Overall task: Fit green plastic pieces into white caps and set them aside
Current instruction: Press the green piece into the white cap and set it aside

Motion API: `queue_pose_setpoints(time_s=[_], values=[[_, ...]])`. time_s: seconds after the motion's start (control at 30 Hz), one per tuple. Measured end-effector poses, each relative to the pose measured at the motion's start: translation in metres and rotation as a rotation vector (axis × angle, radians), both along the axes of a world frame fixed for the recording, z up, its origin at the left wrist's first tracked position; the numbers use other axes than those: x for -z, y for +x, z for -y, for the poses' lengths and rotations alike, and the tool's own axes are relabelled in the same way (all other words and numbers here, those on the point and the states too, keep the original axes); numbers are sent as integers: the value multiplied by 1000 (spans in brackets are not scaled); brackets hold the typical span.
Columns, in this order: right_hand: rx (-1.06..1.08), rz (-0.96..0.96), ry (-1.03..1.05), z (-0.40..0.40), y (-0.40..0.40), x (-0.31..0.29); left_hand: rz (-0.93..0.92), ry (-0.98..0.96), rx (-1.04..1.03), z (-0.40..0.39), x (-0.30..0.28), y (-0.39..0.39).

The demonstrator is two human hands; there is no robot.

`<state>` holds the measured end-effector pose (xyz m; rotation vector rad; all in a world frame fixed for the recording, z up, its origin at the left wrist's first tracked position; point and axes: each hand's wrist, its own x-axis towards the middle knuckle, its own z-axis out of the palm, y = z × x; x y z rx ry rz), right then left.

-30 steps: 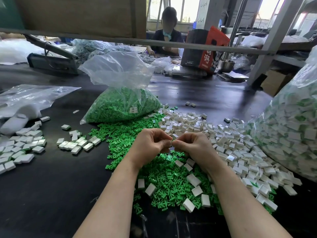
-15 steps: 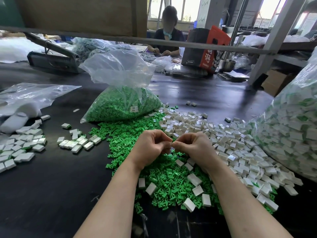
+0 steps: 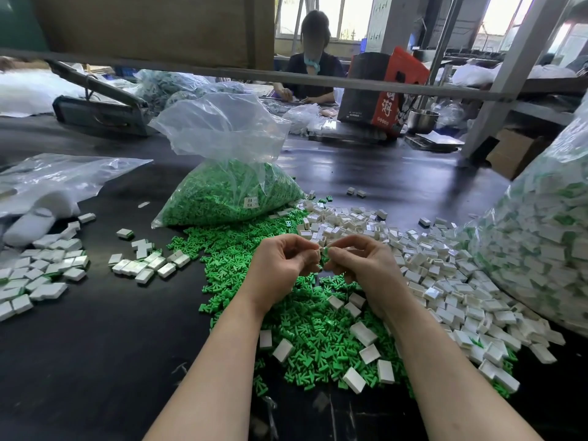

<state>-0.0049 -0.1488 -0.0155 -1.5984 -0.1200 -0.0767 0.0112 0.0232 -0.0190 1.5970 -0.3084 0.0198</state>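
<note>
Pinching at chest height over the dark tabletop (image 3: 95,361): left hand (image 3: 280,265) and right hand (image 3: 366,265) meet fingertip to fingertip, both curled. Between them a small green plastic piece (image 3: 325,250) shows just at the tips; the right pinches it. The left looks to grip a small white cap, but fingers hide it, so can't confirm which hand has what beyond that.

Directly under the wrists: loose heap of green T-shaped plastic pieces (image 3: 311,338) with a few white rectangular caps (image 3: 362,333) lying on top. Right of that, the main spread of white caps (image 3: 445,275). Far left, set-aside group of finished white caps (image 3: 41,268), well apart from the raw stock.

Handling guess: parts are tiny, light, rigid, smooth, so likely to slip or flick away. Best held by the side edges at the fingertips, green stem aimed at the cap's open face, pressed straight in.

Further back: clear plastic bag of green pieces (image 3: 229,198), top open. Right edge: big clear bag of white-and-green parts (image 3: 541,233). Beyond the table, another person (image 3: 313,71) seated working.
</note>
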Motion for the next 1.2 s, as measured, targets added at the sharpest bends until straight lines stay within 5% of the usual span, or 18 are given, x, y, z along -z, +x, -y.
queue_pose_setpoints(time_s=[0.13,0.73,1.2], values=[[15,14,120,2,1,-1,-63,-75,17,-1,0,2],[86,174,-5,-9,3,2,-24,-46,1,-2,-1,-2],[44,-54,-100,-5,4,4,20,16,-28,1,0,-3]])
